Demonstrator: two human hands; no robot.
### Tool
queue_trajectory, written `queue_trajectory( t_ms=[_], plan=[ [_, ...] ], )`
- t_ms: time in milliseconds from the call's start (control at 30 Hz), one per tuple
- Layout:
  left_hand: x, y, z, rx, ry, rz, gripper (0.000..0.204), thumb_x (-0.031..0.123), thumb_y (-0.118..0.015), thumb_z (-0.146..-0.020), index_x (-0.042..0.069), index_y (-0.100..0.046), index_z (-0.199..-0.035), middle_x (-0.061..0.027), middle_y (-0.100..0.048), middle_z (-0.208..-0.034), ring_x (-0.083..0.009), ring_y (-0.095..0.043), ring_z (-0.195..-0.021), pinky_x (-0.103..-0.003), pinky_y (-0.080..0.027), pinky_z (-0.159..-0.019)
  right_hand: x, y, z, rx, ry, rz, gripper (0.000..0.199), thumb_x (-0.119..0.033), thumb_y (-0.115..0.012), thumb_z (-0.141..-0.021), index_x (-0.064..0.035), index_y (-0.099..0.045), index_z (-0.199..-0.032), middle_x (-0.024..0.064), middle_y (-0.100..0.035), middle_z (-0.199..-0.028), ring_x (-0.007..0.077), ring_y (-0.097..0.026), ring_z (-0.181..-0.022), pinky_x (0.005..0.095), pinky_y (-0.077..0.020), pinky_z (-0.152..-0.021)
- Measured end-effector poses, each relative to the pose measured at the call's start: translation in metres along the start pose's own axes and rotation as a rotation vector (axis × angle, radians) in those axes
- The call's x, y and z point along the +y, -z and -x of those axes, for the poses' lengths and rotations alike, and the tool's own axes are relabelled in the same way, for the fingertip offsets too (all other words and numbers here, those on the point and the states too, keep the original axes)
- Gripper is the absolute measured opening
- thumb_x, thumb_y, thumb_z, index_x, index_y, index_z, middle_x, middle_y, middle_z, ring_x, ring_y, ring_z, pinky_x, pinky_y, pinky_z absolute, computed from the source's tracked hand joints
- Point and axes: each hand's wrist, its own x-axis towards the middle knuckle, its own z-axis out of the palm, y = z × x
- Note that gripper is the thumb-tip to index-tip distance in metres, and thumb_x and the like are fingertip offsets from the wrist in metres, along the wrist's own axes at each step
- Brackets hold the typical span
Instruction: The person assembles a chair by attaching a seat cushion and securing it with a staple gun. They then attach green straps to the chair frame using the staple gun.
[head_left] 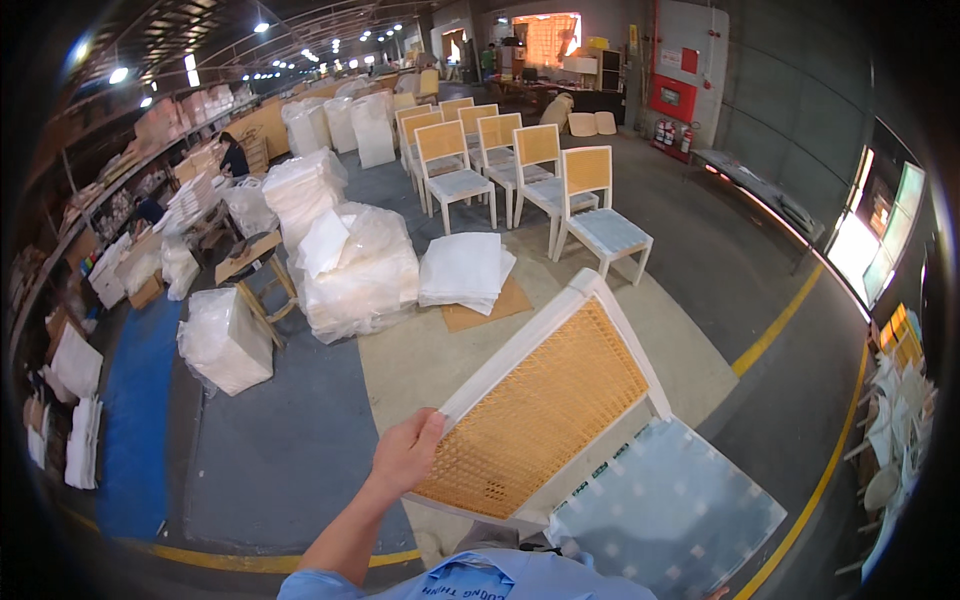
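Along the left wall, shelves (120, 170) carry stacked goods, and a blue floor strip (135, 400) runs beside white flat stacks (82, 440). Nearer the middle stand plastic-wrapped white bundles (350, 270) and a pile of white sheets on brown cardboard (465, 272). Low in the picture, the left hand (405, 452) grips the white frame edge of a white-framed chair with a woven tan cane back and a pale blue wrapped seat (550, 410), fingers (428, 428) clenched around the frame. That chair is tilted, held close before the person above the grey floor. Behind it stands a row of matching chairs (560, 190). A yellow floor line (790, 310) curves on the right. The right hand is out of view.
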Motion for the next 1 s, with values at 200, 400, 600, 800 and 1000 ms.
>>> queue_trajectory(
  t_ms=[200,400,600,800,1000],
  plan=[
    [0.037,-0.046,-0.207,-0.102,-0.110,-0.052,0.043,0.042,-0.045,-0.103,0.006,-0.064,-0.117,-0.0219,-0.070,-0.096,-0.0406,-0.067,-0.093,-0.045,-0.050,-0.081,0.037,-0.121,-0.069,0.074,0.025,-0.036,0.090,-0.078,-0.031,-0.094,-0.0124,-0.031,-0.156,0.0141,-0.039,-0.156,0.0366,-0.037,-0.141,0.0529,-0.0340,-0.113],
    [0.140,-0.069,-0.397,-0.143,-0.401,0.053,0.039,0.034,-0.051,-0.104,0.004,-0.063,-0.124,-0.0154,-0.070,-0.091,-0.0248,-0.067,-0.084,-0.035,-0.050,-0.079,0.045,-0.206,-0.131,0.192,0.057,-0.080,0.090,-0.078,-0.031,-0.094,-0.0132,-0.031,-0.156,0.0135,-0.038,-0.157,0.0369,-0.037,-0.142,0.0536,-0.0326,-0.114],
    [0.194,-0.125,-0.521,-0.255,-0.526,0.148,0.036,0.028,-0.053,-0.105,-0.001,-0.063,-0.124,-0.0072,-0.067,-0.092,-0.0127,-0.058,-0.085,-0.028,-0.048,-0.079,0.055,-0.297,-0.211,0.258,0.104,-0.159,0.086,-0.076,-0.029,-0.097,-0.0135,-0.034,-0.155,0.0131,-0.038,-0.157,0.0373,-0.038,-0.141,0.0547,-0.0308,-0.115],
    [0.248,-0.236,-0.667,-0.297,-0.574,0.130,0.034,0.025,-0.055,-0.104,-0.001,-0.064,-0.123,-0.0072,-0.068,-0.094,-0.0132,-0.058,-0.085,-0.029,-0.048,-0.079,0.079,-0.398,-0.352,0.270,0.050,-0.266,0.083,-0.072,-0.033,-0.098,-0.0090,-0.038,-0.152,0.0130,-0.044,-0.153,0.0358,-0.043,-0.137,0.0518,-0.0344,-0.113],
    [0.276,-0.398,-0.830,-0.285,-0.456,-0.136,0.033,0.026,-0.056,-0.101,-0.002,-0.064,-0.117,-0.0158,-0.067,-0.087,-0.0206,-0.064,-0.081,-0.033,-0.049,-0.076,0.109,-0.496,-0.552,0.322,-0.122,-0.106,0.085,-0.071,-0.038,-0.098,-0.0048,-0.039,-0.151,0.0129,-0.047,-0.150,0.0345,-0.044,-0.136,0.0481,-0.0341,-0.114]
  ],
)
